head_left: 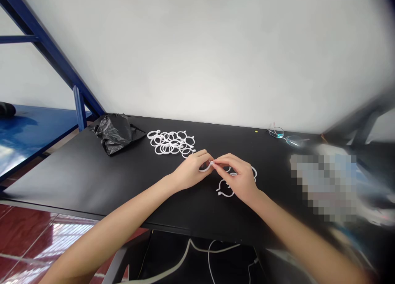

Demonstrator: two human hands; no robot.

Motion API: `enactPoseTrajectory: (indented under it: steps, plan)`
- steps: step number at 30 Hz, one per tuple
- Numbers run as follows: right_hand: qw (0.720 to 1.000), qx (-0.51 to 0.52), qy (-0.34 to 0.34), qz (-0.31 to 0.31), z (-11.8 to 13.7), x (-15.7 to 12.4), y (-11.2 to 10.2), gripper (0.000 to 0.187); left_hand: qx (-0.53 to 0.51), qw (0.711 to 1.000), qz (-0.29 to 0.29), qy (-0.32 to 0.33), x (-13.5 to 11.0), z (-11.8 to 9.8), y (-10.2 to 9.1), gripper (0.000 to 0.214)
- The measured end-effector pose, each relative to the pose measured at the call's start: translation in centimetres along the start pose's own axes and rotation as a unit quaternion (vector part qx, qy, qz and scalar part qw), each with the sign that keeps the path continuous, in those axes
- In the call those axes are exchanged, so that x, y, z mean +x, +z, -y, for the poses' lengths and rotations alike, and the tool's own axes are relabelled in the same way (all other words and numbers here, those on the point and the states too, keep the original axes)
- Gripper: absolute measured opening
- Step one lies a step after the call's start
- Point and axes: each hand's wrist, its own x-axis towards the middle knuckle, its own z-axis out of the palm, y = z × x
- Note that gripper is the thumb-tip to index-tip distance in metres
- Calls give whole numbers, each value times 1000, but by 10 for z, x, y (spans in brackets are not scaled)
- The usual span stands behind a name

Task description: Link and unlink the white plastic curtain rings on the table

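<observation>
Over the middle of the black table, my left hand (195, 168) is closed round a white plastic ring (205, 169). My right hand (239, 175) pinches the same ring near its small clasp, the fingertips of both hands almost meeting. Part of the ring is hidden by my fingers. Beneath and beside my right hand lie several more white rings (226, 195), partly covered by it; one of them is open at its tabs. To the left, beyond my left hand, is a loose pile of similar white rings (171, 143), many overlapping.
A crumpled black plastic bag (115, 134) lies at the table's back left. Eyeglasses (285, 138) rest near the back right, and blurred plastic packaging (364, 185) sits at the right. White cables (185, 255) hang below the front edge. A blue metal frame (58, 56) stands at left.
</observation>
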Motion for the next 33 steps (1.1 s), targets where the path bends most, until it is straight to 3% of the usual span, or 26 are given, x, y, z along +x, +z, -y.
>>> enactPoseTrajectory:
  steps: [6,13,24,33]
  plan:
    - [997,-33,-65,-2,2,-2,6,12,145,987,-19,-61,-1,1,1,2]
    - [992,-60,-114,-6,-4,-6,9,15,193,979,-43,-39,-3,4,1,12]
    - [995,-11,-93,20,-4,-10,9,13,161,987,-10,-12,-4,8,-1,19]
    - [998,-25,-57,11,-5,-5,7,11,213,976,-9,-51,-2,3,-1,13]
